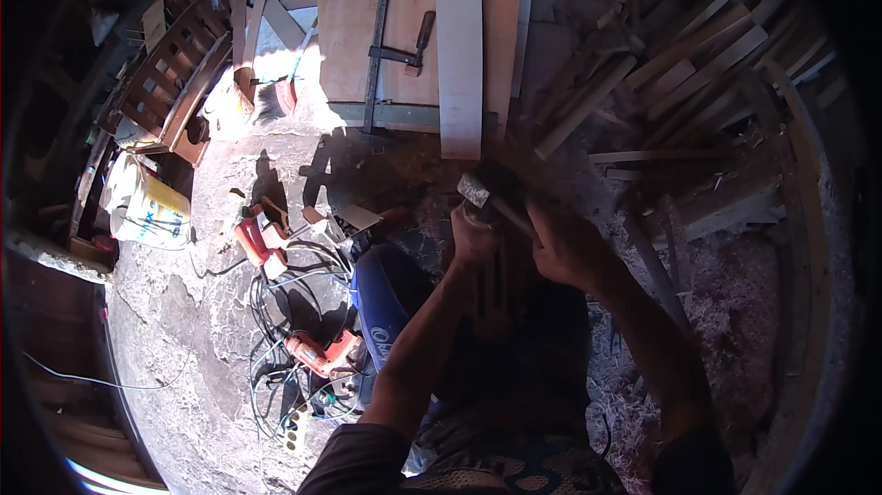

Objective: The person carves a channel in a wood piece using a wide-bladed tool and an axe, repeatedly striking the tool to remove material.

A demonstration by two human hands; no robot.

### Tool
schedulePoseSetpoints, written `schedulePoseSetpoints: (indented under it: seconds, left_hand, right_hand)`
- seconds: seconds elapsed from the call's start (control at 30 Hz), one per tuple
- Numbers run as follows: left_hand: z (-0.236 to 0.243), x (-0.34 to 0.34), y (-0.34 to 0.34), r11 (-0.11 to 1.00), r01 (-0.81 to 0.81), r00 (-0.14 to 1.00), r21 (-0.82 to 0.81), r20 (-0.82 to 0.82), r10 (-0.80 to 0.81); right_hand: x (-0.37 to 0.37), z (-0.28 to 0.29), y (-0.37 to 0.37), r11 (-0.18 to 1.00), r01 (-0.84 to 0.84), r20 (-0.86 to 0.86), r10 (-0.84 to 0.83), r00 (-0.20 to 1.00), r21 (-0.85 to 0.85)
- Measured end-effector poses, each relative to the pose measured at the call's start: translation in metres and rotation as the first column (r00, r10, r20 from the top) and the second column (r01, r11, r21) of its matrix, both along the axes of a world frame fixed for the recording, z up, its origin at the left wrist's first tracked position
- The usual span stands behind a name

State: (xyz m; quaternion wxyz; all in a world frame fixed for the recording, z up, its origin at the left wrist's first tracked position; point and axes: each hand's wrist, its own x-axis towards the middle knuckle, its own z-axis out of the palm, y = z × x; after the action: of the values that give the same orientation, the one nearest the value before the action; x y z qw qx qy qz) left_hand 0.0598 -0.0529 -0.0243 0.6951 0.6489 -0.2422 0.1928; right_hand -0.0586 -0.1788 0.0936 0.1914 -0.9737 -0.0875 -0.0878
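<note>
In front of my body, my right hand (559, 247) is closed around the handle of a hammer (474, 190). The hammer's pale, blocky head sits just above my left hand (472, 240). My left fingers are wrapped round something dark and narrow that runs down between my forearms; shadow hides what kind of thing it is. Beyond both hands, the near end of a long pale board (461, 118) juts toward me over a wooden worktop (354, 63). A bar clamp (378, 52) lies on that worktop, left of the board.
On the floor to my left are a red power drill (322, 352), tangled cables (266, 311) and another red power tool (261, 240). A white bucket (152, 206) stands farther left, near a slatted wooden piece (170, 73). Stacked timber offcuts (689, 73) fill the far right; wood shavings (735, 320) cover the right-hand floor.
</note>
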Motion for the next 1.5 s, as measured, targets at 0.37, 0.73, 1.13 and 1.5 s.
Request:
schedulePoseSetpoints:
  seconds: [0.37, 0.73, 1.13, 1.5]
  left_hand:
    - [-0.025, 0.02, -0.003, 0.989, 0.14, 0.931, 0.048, -0.347, -0.115]
    - [-0.044, 0.053, 0.005, 0.98, 0.181, 0.903, 0.078, -0.408, -0.134]
    - [-0.021, -0.043, 0.016, 0.993, 0.026, 0.959, 0.113, -0.284, 0.007]
    - [-0.094, 0.128, -0.018, 0.964, 0.255, 0.718, 0.072, -0.682, -0.139]
  right_hand:
    - [0.056, 0.156, 0.018, 0.919, -0.067, 0.749, -0.274, 0.603, 0.39]
    - [0.006, 0.09, 0.015, 0.952, 0.004, -0.077, 0.021, 0.997, 0.306]
    - [-0.018, -0.053, -0.021, 0.961, 0.151, -0.157, -0.116, 0.981, 0.232]
    - [-0.096, -0.215, 0.012, 0.617, 0.588, -0.621, -0.197, 0.759, 0.523]
